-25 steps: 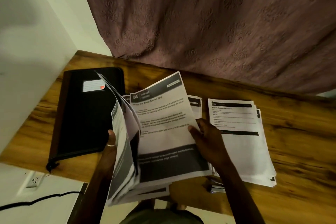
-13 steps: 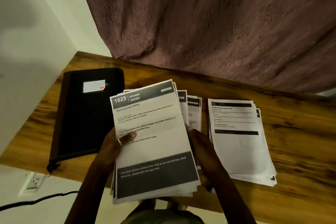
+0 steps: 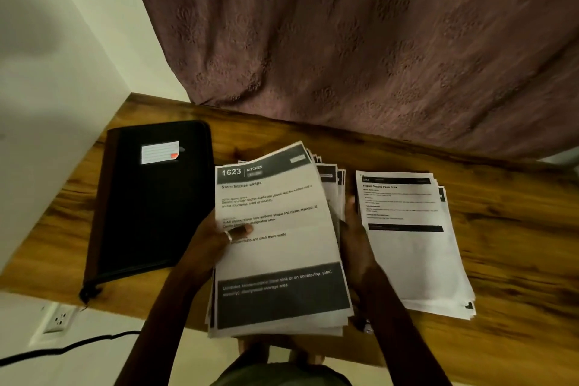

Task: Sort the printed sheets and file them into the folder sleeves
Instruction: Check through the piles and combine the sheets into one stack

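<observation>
I hold a thick stack of printed sheets (image 3: 279,247) over the near edge of the wooden table; its top page reads "1623 KITCHEN". My left hand (image 3: 216,240) grips the stack's left edge, thumb with a ring lying across the top page. My right hand (image 3: 355,238) holds the stack's right edge; its fingers are hidden behind the paper. A second pile of printed sheets (image 3: 413,247) lies flat on the table to the right. A closed black zip folder (image 3: 150,200) with a white label lies to the left.
The wooden table (image 3: 517,229) runs to a white wall on the left and a mauve curtain (image 3: 360,41) at the back. A wall socket (image 3: 58,320) and a black cable (image 3: 62,348) sit below the table's near left edge.
A second ago the stack was fanned open with sheets lifted on the left. The sheets have closed into one squared stack, page 1623 on top, and both hands have stayed at its edges.
</observation>
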The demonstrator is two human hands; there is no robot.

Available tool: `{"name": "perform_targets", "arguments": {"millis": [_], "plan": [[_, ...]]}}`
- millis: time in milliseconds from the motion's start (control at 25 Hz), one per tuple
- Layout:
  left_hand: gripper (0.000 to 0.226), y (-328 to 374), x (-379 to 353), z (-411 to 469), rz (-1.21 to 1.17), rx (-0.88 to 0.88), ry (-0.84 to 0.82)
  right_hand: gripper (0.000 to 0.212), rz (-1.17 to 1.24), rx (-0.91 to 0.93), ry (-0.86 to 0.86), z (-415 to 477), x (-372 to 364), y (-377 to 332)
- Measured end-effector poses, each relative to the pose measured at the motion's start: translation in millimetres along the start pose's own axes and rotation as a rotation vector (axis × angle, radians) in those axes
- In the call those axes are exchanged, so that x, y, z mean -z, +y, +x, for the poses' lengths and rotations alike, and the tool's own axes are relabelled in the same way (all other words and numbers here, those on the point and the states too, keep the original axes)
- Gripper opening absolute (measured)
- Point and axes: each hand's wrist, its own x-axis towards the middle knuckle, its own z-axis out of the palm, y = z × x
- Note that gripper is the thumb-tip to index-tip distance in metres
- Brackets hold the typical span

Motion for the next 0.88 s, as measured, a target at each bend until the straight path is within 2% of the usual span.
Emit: {"name": "perform_targets", "arguments": {"millis": [80, 160, 280, 360, 480, 640, 720, 880], "plan": [[0.039, 7, -4, 4, 0.098, -0.038, 0.004, 0.059, -0.193, 0.099, 0.056, -3, -1, -14], [0.036, 18, -13, 9, 0.142, -0.093, 0.007, 0.065, -0.431, 0.251, 0.089, -1, 1, -25], [0.027, 37, -28, 14, 0.108, -0.158, 0.060, 0.043, -0.663, 0.493, 0.234, -4, -8, -38], [0.025, 50, -40, 12, 0.099, -0.231, 0.091, 0.035, -0.658, 0.642, 0.289, -10, -16, -45], [0.037, 65, -52, 9, 0.058, -0.324, 0.168, 0.028, -0.561, 0.764, 0.291, -14, -20, -45], [0.047, 62, -54, 9, 0.091, -0.401, 0.188, 0.037, -0.507, 0.821, 0.270, -17, -19, -36], [0.045, 63, -58, 5, 0.060, -0.380, 0.203, 0.045, -0.488, 0.818, 0.286, -15, -15, -32], [0.035, 71, -67, -4, 0.011, -0.451, 0.199, 0.062, -0.482, 0.840, 0.287, -15, -14, -33]]}}
